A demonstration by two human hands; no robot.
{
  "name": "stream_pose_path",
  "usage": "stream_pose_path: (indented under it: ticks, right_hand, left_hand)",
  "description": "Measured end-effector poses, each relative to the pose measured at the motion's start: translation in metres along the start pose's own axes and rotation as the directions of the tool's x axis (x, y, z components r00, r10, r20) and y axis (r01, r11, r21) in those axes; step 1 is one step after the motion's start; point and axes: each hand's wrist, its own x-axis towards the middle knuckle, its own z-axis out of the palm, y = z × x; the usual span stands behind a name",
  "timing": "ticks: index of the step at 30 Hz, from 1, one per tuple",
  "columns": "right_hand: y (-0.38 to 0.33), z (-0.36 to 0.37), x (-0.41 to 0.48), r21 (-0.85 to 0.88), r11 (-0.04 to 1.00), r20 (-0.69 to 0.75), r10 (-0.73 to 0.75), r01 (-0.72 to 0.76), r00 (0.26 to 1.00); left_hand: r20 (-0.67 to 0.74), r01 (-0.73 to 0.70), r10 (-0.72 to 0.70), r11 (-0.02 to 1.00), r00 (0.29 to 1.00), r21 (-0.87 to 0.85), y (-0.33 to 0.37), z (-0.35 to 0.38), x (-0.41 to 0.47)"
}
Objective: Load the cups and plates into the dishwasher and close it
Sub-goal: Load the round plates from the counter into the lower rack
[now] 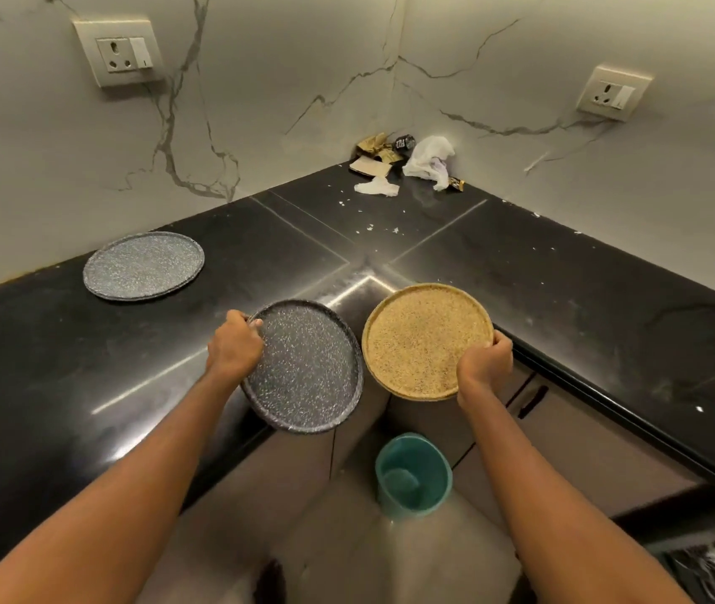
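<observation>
Two fists of curled fingers: left hand on dark speckled plate, right hand on tan plate.

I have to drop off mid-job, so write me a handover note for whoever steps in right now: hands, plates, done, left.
Left hand grips the rim of the dark speckled plate.
Right hand grips the rim of the tan plate.
Both plates overhang the black counter's inner corner edge.
A grey plate lies flat on the counter, far left, untouched.
No cups or dishwasher in view.
Done: two plates in hand.
Left: load them, fetch the grey plate, load any cups, close the dishwasher.
</observation>
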Motion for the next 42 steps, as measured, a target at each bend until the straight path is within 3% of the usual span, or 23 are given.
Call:
stream_pose_path:
  ticks: [4, 10, 16, 21, 28, 32, 37, 39, 42]
  right_hand:
    - [0.014, -0.048, -0.009, -0.045, 0.994, -0.056, -0.101, 0.098, 0.993]
    - [0.051, -0.106, -0.041, -0.158, 0.953, 0.002, -0.261, 0.258, 0.965]
    - [0.114, -0.160, -0.094, -0.294, 0.881, 0.029, -0.380, 0.371, 0.925]
    - [0.169, -0.219, -0.131, -0.445, 0.777, 0.150, -0.426, 0.445, 0.892]
    - [0.241, -0.309, -0.160, -0.644, 0.602, 0.385, -0.277, 0.472, 0.880]
    - [0.280, -0.370, -0.169, -0.671, 0.614, 0.356, -0.224, 0.415, 0.907]
    - [0.328, -0.445, -0.163, -0.776, 0.522, 0.309, -0.174, 0.354, 0.935]
    - [0.350, -0.477, -0.153, -0.814, 0.474, 0.316, -0.125, 0.336, 0.941]
    - [0.365, -0.500, -0.145, -0.780, 0.500, 0.370, -0.117, 0.376, 0.922]
  left_hand:
    - [0.025, -0.047, 0.049, 0.996, 0.998, -0.077, 0.024, 0.003, -0.049]
    - [0.164, -0.085, 0.101, 0.991, 0.981, -0.107, 0.024, 0.017, -0.108]
    - [0.302, -0.146, 0.148, 0.989, 0.942, -0.029, -0.001, 0.037, -0.178]
    - [0.364, -0.258, 0.237, 0.966, 0.901, 0.011, -0.015, 0.057, -0.255]
    - [0.487, -0.358, 0.304, 0.934, 0.819, 0.019, -0.011, 0.092, -0.322]
    - [0.555, -0.420, 0.340, 0.908, 0.759, 0.019, 0.000, 0.126, -0.370]
    - [0.616, -0.437, 0.323, 0.899, 0.718, 0.038, 0.017, 0.170, -0.439]
    - [0.634, -0.440, 0.309, 0.897, 0.709, 0.054, 0.025, 0.195, -0.473]
    - [0.643, -0.429, 0.295, 0.901, 0.707, 0.058, 0.029, 0.215, -0.495]
